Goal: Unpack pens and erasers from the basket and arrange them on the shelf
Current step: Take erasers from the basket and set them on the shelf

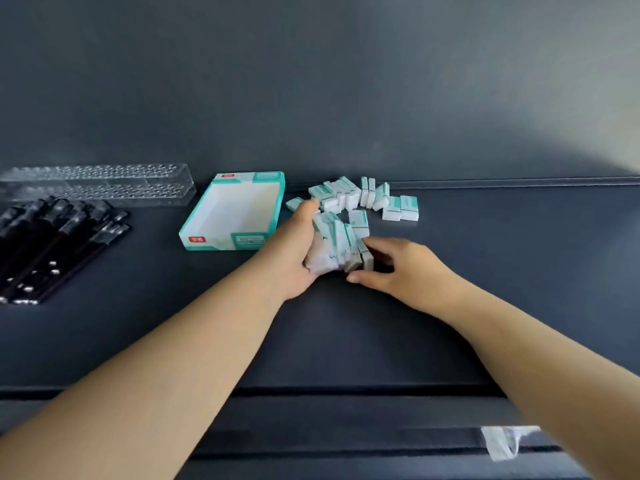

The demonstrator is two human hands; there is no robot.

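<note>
Nearest the camera, a crumpled scrap of clear wrapping lies on the front ledge, well nearer than the open eraser box, which serves here as the landmark. Farther in, just right of the box's near corner, both hands close on a gathered stack of erasers standing on the dark shelf. The left hand cups the stack's left side, fingers curled round it; the right hand presses in from the right, thumb low and fingers bent against the end eraser. The stack is blurred, so its count cannot be told.

The step in hand appears to be squaring loose erasers into a block. The next move probably calls for even pressure from both sides, so the block does not buckle when lifted or slid toward the box.

Beyond the hands, right of the box's far corner, more loose erasers lie scattered. Left of the box sits a bundle of black pens, and behind them a clear perforated pen holder.
</note>
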